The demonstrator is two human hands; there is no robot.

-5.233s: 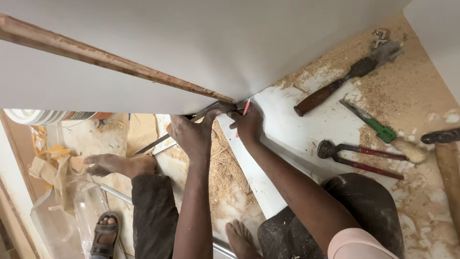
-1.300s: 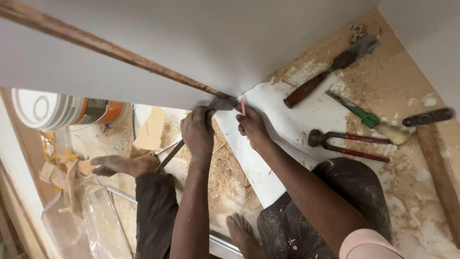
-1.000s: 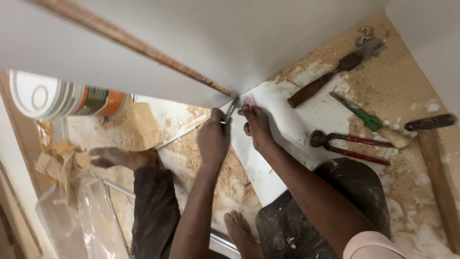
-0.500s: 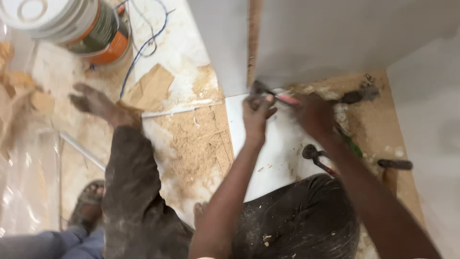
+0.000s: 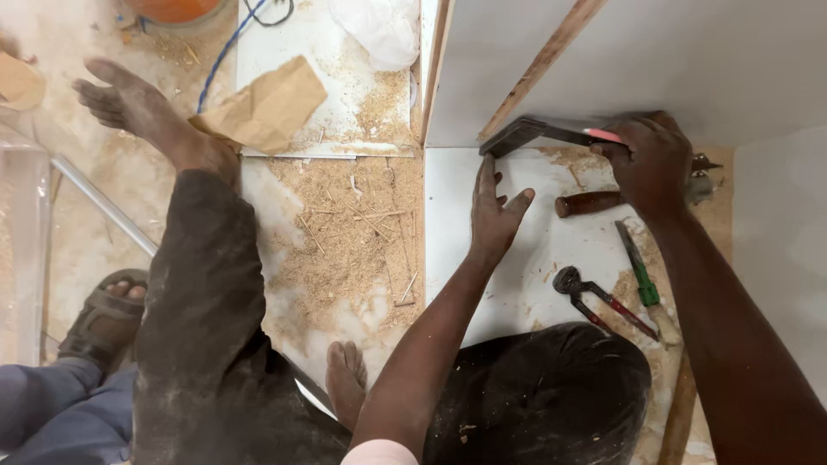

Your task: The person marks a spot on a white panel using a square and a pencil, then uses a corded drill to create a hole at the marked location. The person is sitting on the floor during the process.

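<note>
left hand [image 5: 497, 211] now lies spread flat on the white board [image 5: 525, 258]; right hand [image 5: 650, 164] still grips the square [image 5: 538, 133].

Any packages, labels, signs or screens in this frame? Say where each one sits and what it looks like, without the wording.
Bucket: top edge, left of centre; only a curved orange rim shows, no label visible.
White plastic bag: top centre, on the white board; crumpled, soft, unmarked.
Brown cardboard piece: upper left, beside the outstretched foot; torn, flat, plain.
No signs or screens in view.
</note>
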